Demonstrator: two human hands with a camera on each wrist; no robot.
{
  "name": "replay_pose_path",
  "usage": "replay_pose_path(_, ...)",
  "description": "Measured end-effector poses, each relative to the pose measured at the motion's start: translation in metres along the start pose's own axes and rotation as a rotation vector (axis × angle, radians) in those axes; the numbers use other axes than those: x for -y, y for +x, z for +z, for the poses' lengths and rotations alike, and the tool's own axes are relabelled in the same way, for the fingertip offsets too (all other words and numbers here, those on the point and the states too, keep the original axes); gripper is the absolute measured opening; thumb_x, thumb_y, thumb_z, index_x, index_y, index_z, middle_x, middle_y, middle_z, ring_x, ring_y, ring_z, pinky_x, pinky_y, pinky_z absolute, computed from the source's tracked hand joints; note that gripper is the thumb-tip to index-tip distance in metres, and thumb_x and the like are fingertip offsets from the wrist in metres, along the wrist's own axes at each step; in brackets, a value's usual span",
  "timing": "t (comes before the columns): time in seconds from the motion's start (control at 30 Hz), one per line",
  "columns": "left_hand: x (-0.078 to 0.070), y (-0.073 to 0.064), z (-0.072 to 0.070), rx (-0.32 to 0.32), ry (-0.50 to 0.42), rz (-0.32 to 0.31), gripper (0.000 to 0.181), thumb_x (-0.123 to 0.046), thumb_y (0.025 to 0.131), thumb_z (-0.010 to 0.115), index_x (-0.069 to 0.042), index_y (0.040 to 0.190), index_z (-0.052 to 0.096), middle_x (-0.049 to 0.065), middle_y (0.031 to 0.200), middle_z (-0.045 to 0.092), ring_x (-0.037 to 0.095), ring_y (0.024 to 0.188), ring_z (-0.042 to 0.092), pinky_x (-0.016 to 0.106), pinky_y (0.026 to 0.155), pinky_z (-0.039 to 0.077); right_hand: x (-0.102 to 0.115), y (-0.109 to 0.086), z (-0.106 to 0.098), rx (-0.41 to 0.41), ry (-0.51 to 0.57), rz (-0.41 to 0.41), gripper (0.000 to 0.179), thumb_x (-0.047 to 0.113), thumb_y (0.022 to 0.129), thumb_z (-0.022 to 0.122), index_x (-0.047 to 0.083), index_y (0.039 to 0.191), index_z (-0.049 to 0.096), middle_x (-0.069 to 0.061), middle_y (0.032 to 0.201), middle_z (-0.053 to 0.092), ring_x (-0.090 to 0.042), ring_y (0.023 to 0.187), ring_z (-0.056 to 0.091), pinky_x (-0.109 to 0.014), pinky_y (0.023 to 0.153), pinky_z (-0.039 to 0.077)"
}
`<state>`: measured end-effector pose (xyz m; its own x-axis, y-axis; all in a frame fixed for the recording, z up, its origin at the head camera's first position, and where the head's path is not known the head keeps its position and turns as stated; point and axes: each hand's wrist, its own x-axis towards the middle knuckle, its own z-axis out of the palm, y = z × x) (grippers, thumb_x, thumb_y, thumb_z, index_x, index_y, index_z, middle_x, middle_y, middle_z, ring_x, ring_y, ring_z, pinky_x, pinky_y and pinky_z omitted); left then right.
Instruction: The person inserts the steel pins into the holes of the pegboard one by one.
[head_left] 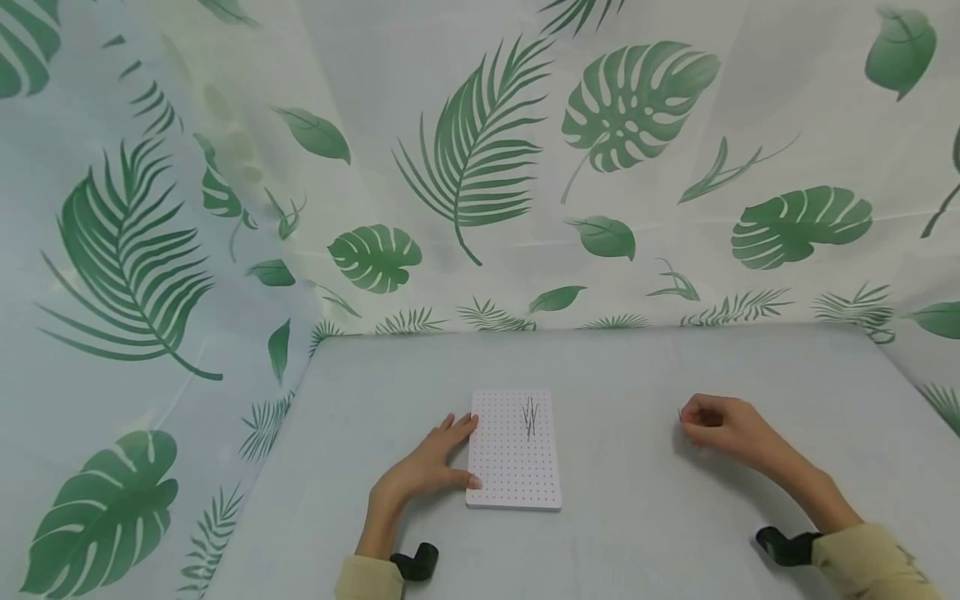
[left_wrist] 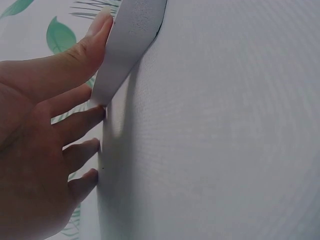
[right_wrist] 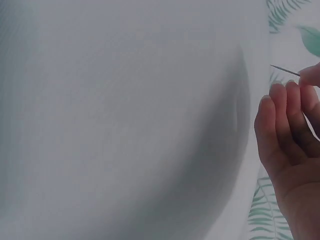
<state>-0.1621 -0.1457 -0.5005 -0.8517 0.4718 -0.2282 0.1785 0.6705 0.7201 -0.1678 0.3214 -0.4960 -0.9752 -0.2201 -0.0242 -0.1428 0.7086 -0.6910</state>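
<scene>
A white board with a grid of small holes point(head_left: 513, 475) lies on the table. Several thin dark pins point(head_left: 530, 417) stand in its upper right part, leaning in different directions in the head view. My left hand point(head_left: 423, 467) spreads along the board's left side, thumb and fingertip touching its edge; the left wrist view shows the thumb against the board's side wall point(left_wrist: 127, 47). Away to the right of the board, my right hand point(head_left: 720, 425) is above the table. It pinches a thin dark pin point(right_wrist: 285, 70) between thumb and fingertips, its pointed end sticking out.
A pale grey cloth covers the table point(head_left: 615, 517). Behind it and on the left hang white curtains with green leaf prints point(head_left: 480, 167). Black wrist straps point(head_left: 787, 547) sit at both sleeves.
</scene>
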Motion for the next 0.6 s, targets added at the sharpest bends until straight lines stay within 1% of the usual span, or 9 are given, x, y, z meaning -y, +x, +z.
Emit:
replay_pose_path(0.13, -0.001, 0.001, 0.000, 0.001, 0.000, 0.002, 0.096, -0.024, 0.082, 0.086, -0.002, 0.160, 0.034, 0.016, 0.168, 0.028, 0.043, 0.158, 0.012, 0.066, 0.126, 0.012, 0.006, 0.002, 0.006, 0.007, 0.052, -0.026, 0.009, 0.014, 0.094, 0.070, 0.007, 0.093, 0.065, -0.002, 0.081, 0.063, -0.007, 0.071, 0.059, -0.024, 0.059, 0.053)
replay_pose_path(0.33, -0.001, 0.000, 0.001, 0.000, -0.009, 0.002, 0.096, -0.024, 0.082, 0.086, -0.002, 0.159, 0.034, 0.017, 0.168, 0.029, 0.043, 0.158, 0.012, 0.067, 0.126, 0.012, 0.016, 0.005, 0.014, 0.008, 0.100, -0.045, 0.014, 0.020, 0.095, 0.074, 0.009, 0.093, 0.066, 0.000, 0.077, 0.064, -0.009, 0.067, 0.060, -0.025, 0.058, 0.053)
replay_pose_path(0.47, -0.001, 0.000, 0.001, -0.002, -0.010, -0.002, 0.096, -0.024, 0.081, 0.086, -0.003, 0.159, 0.035, 0.016, 0.168, 0.029, 0.043, 0.159, 0.012, 0.067, 0.125, 0.012, 0.023, 0.008, 0.020, 0.001, 0.121, -0.084, 0.015, 0.024, 0.095, 0.075, 0.012, 0.093, 0.066, 0.002, 0.074, 0.065, -0.010, 0.066, 0.061, -0.025, 0.058, 0.052)
replay_pose_path(0.6, -0.001, 0.000, 0.001, -0.004, -0.008, 0.000, 0.096, -0.025, 0.081, 0.086, -0.003, 0.159, 0.035, 0.016, 0.168, 0.029, 0.043, 0.158, 0.012, 0.067, 0.126, 0.012, 0.029, 0.012, 0.028, 0.006, 0.155, -0.104, 0.014, 0.024, 0.096, 0.074, 0.011, 0.096, 0.068, 0.002, 0.077, 0.068, -0.011, 0.068, 0.065, -0.026, 0.060, 0.054)
